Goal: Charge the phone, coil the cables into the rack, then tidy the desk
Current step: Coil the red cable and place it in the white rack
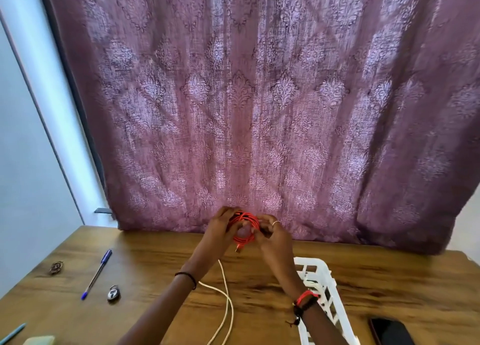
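above the surface's far edge, the left hand and right hand are both pinching a coiled red cable.

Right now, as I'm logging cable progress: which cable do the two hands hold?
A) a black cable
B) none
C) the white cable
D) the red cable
D: the left hand and the right hand both hold the coiled red cable above the desk, while the white cable lies loose on the wood.
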Tool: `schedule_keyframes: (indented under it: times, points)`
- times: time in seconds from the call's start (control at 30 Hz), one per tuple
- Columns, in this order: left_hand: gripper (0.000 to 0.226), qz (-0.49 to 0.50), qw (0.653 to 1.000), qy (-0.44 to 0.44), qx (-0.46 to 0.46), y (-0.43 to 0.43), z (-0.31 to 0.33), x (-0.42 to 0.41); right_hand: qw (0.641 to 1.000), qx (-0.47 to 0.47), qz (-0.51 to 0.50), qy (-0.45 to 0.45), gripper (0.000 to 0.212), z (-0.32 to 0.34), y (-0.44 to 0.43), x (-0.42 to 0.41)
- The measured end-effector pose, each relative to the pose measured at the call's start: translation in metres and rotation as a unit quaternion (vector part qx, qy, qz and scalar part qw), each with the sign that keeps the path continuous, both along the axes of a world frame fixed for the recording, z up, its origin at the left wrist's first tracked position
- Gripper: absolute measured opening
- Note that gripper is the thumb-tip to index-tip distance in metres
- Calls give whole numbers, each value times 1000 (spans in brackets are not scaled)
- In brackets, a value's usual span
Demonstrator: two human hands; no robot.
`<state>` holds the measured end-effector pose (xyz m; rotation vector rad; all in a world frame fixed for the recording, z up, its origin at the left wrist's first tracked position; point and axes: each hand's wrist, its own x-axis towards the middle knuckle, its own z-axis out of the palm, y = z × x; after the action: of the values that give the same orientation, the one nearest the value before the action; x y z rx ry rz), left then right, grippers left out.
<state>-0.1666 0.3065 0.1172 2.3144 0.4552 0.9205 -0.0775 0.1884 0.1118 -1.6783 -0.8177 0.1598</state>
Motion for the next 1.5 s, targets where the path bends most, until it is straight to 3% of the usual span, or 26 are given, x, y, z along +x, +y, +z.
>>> schedule_keyframes:
  times: [0.2,0.3,0.43,0.5,0.6,0.7,0.83,0.97,1.07,1.13,1.27,1.37,1.5]
  points:
    - [44,-1,999,-35,-40,4,-5,-5,969,96,138,183,42,7,-1,7]
    - [45,-14,997,-51,-49,0,-5,-3,892,190,241,331,62,7,1,11]
    - [34,-17,996,-58,-71,-4,-6,3,828,246,277,422,58,12,1,13]
    - [28,-18,994,-64,-86,-4,-7,5,853,220,265,391,52,15,2,12]
    - [28,-6,994,-83,-63,-1,-11,8,947,106,203,225,55,14,2,14]
    - [20,31,992,-95,-79,1,-13,6,972,39,178,145,52,13,-2,19]
    - [20,63,982,-114,-136,-1,-22,5,961,82,138,224,41,9,-2,23]
    - [17,99,965,-121,-212,-13,-30,13,924,141,129,331,25,-1,2,17]
    - [27,107,932,-123,-323,-17,-42,19,896,152,144,392,16,-9,-1,16]
    - [39,75,911,-99,-394,-18,-50,23,883,156,149,417,13,-13,-7,19]
    - [32,3,888,-32,-459,-24,-48,19,881,118,125,441,22,-22,-24,32]
    - [29,-33,865,-21,-501,-21,-45,16,883,75,121,447,17,-24,-38,43]
    - [20,-88,875,76,-471,-29,-43,17,888,26,133,439,18,-22,-57,53]
